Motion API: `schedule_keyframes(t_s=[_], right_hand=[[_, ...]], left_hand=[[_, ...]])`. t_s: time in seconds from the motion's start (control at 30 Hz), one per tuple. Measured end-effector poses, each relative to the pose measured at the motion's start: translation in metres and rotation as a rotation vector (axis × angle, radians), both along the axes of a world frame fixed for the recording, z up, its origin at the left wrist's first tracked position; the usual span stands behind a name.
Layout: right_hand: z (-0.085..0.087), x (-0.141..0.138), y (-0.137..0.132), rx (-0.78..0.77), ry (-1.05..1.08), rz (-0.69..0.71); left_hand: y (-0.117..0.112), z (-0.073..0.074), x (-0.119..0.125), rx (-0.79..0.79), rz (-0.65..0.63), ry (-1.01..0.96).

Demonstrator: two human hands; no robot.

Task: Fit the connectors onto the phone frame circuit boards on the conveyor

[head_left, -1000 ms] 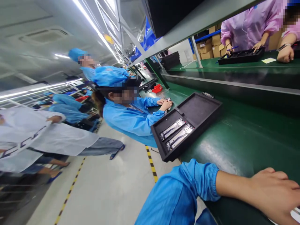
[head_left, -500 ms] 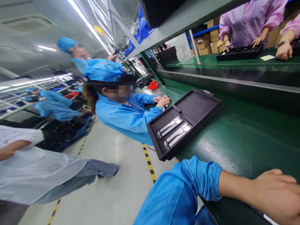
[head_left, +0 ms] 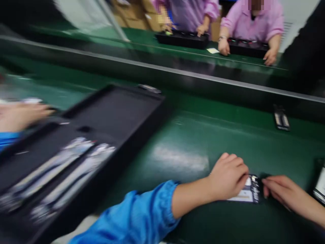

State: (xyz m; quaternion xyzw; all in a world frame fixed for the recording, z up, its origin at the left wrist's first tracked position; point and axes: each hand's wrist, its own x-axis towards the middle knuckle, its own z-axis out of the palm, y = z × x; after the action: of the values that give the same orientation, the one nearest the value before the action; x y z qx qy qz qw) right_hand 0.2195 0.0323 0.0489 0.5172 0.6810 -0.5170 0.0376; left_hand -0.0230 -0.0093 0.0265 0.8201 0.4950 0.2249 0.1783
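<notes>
On the green bench lies an opened phone (head_left: pixel 250 195) with its circuitry showing at the right end. My left hand (head_left: pixel 228 178) covers its left part, fingers curled down over it and closed on it. Just off the phone's right end is my right hand (head_left: pixel 283 191), thumb and fingers pressed together. Whatever that pinch may hold is too small and blurred to make out. A black foam tray (head_left: pixel 122 112) stands to the left, with two phone assemblies (head_left: pixel 73 179) lying blurred in its near compartments.
A small dark part with pale strips (head_left: pixel 281 118) lies at the bench's back right. Another device (head_left: pixel 320 186) is cut off at the right edge. A co-worker's hand (head_left: pixel 22 115) is beyond the tray. Two people in pink work at black trays (head_left: pixel 182 40) across the divider (head_left: pixel 177 71).
My view has swung right and down, away from the aisle and towards the bench in front of me. The phone under my left hand and my right hand have come into view.
</notes>
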Motion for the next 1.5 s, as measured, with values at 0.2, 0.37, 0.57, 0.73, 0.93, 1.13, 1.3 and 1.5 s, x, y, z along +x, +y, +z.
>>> schedule_keyframes(t_s=[0.2,0.37,0.57,0.73,0.93,1.13,1.3,1.5], right_hand=[[0.006,-0.013,0.006,-0.211,-0.090,-0.035],[0.009,-0.016,0.005,-0.254,-0.078,-0.044],[0.011,-0.025,0.008,-0.340,-0.054,-0.114],[0.016,-0.034,0.012,-0.405,-0.058,-0.161],[0.015,-0.033,0.014,-0.441,-0.052,-0.166],[0.009,-0.026,0.014,-0.457,-0.003,-0.153],[0.011,-0.027,0.014,-0.455,0.016,-0.150],[0.015,-0.034,0.016,-0.439,-0.060,-0.160]], left_hand=[[0.006,0.006,-0.004,-0.012,-0.001,-0.090],[0.008,0.009,0.001,-0.071,-0.037,-0.092],[0.004,0.001,0.005,0.019,-0.044,-0.107],[0.003,0.000,0.007,0.027,-0.038,-0.109],[0.002,-0.001,0.008,-0.006,-0.046,-0.116],[0.002,0.002,0.006,-0.053,-0.064,-0.139],[0.003,0.006,0.005,-0.066,-0.052,-0.136],[0.004,0.006,0.005,-0.085,-0.069,-0.135]])
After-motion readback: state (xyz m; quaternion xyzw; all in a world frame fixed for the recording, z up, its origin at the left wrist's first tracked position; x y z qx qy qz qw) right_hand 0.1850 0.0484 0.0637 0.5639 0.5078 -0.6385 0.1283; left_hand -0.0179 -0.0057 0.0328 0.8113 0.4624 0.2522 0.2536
